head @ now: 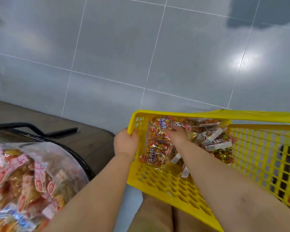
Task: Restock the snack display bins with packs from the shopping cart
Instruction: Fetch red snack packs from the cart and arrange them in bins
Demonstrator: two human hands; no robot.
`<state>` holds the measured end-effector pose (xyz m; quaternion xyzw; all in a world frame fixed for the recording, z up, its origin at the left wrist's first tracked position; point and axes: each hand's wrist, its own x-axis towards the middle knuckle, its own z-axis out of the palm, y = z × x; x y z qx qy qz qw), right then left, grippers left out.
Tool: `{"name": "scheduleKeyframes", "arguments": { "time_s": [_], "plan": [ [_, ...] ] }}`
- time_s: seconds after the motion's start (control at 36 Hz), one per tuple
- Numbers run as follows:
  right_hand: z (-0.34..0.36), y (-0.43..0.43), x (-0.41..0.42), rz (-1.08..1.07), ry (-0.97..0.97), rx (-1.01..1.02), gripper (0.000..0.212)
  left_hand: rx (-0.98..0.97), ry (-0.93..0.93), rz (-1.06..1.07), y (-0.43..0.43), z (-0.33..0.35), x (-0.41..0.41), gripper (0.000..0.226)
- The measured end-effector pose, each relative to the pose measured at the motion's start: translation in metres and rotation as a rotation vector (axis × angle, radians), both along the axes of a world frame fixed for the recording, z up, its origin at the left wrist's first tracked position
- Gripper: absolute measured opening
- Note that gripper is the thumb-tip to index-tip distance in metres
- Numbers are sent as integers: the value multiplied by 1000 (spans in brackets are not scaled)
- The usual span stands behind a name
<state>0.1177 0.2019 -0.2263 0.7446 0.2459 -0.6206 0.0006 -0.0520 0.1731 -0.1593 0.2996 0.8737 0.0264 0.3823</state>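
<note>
A yellow plastic cart basket fills the lower right, tilted toward me. Several red and gold snack packs lie heaped against its far left corner. My left hand grips the basket's left rim at the corner. My right hand reaches down into the basket and rests on the top pack; its fingers are blurred, so whether they curl round the pack is unclear. At the lower left a clear round display bin holds pink and orange snack packs.
The bin stands on a brown wooden display base with a black metal frame. Grey tiled floor stretches ahead. My legs in tan trousers are below the basket.
</note>
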Motion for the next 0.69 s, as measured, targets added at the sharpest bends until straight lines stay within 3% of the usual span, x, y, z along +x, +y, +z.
{"name": "scheduleKeyframes", "arguments": {
  "time_s": [0.36, 0.5, 0.56, 0.61, 0.67, 0.69],
  "plan": [
    [8, -20, 5, -14, 47, -28, 37, 27, -1, 27, 0, 1, 2, 28],
    [42, -38, 41, -219, 204, -126, 51, 56, -50, 52, 3, 5, 5, 26],
    [57, -46, 55, -287, 345, -175, 48, 137, -79, 77, 0, 10, 7, 25],
    [70, -49, 65, -325, 462, -204, 34, 297, 20, 33, -7, 18, 10, 49],
    [78, -50, 71, -358, 556, -229, 31, 458, 65, -106, -15, 31, 19, 45],
    [81, -50, 72, -357, 590, -239, 33, 480, -7, -139, -19, 37, 25, 38]
  ]
}}
